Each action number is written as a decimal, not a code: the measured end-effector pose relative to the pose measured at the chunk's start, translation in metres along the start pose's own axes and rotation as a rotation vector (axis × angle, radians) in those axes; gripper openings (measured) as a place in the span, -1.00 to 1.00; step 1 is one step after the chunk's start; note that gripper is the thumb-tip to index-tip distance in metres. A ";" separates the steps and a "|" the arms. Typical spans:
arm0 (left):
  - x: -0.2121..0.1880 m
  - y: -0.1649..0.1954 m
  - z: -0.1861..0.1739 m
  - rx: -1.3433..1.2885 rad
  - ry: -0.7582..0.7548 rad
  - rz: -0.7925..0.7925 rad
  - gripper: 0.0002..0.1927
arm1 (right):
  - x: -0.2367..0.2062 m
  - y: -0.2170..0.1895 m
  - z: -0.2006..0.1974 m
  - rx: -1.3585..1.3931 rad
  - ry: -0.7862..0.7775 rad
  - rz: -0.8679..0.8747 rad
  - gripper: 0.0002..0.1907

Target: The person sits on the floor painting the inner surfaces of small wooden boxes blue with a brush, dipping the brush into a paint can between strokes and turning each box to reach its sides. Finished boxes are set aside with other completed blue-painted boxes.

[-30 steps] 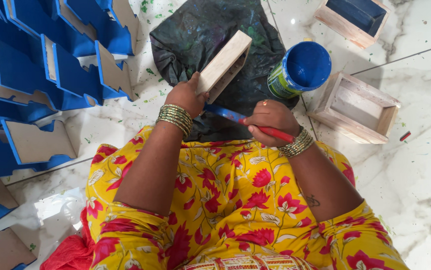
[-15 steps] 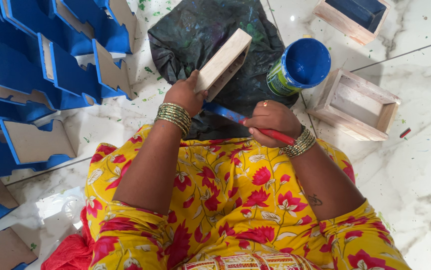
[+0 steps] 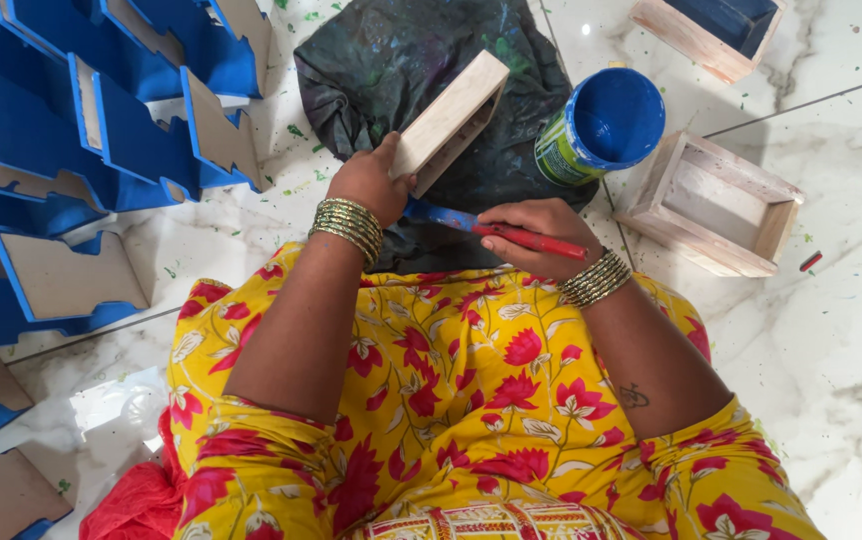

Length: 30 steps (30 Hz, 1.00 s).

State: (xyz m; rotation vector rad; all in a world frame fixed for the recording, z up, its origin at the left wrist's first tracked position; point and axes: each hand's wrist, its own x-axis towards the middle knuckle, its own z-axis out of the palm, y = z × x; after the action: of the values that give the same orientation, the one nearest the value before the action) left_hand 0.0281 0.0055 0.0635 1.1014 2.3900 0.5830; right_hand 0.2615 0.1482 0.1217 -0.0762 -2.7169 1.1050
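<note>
My left hand (image 3: 371, 182) grips the near end of a small unpainted wooden box (image 3: 451, 118), held tilted over a dark paint-stained cloth (image 3: 391, 60). My right hand (image 3: 541, 235) holds a red-handled paintbrush (image 3: 511, 232); its blue-coated bristle end points left, just under the box by my left hand. A round can of blue paint (image 3: 606, 125) stands open just right of the box. Gold bangles circle both wrists.
Several blue-painted wooden pieces (image 3: 101, 130) lie spread at the left. An unpainted wooden box (image 3: 716, 205) sits right of the can, and a box with a blue inside (image 3: 711, 25) lies at the top right. White marble floor (image 3: 831, 330) with paint flecks surrounds me.
</note>
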 end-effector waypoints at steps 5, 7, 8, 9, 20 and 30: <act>0.000 0.001 -0.001 0.002 -0.005 -0.006 -0.26 | -0.004 0.006 0.006 0.059 0.037 0.073 -0.76; -0.001 0.002 -0.002 0.004 -0.015 -0.021 -0.25 | -0.008 0.007 0.003 0.037 0.081 0.032 -0.79; -0.001 0.002 -0.002 0.006 -0.020 -0.024 -0.25 | -0.010 0.007 0.002 0.025 0.104 0.011 -0.81; -0.001 0.002 -0.002 0.006 -0.023 -0.026 -0.24 | -0.012 0.007 0.000 0.037 0.123 0.007 -0.81; 0.000 0.000 -0.001 -0.002 -0.011 0.011 -0.24 | 0.004 0.017 0.014 0.015 0.166 -0.019 -0.83; 0.000 0.001 -0.002 0.006 -0.017 0.009 -0.26 | -0.008 0.014 0.006 -0.007 0.260 -0.041 -0.83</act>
State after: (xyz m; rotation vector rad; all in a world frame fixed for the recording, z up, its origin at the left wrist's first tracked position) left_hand 0.0277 0.0057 0.0662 1.1157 2.3751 0.5679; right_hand 0.2678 0.1526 0.1063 -0.1537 -2.4802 0.9983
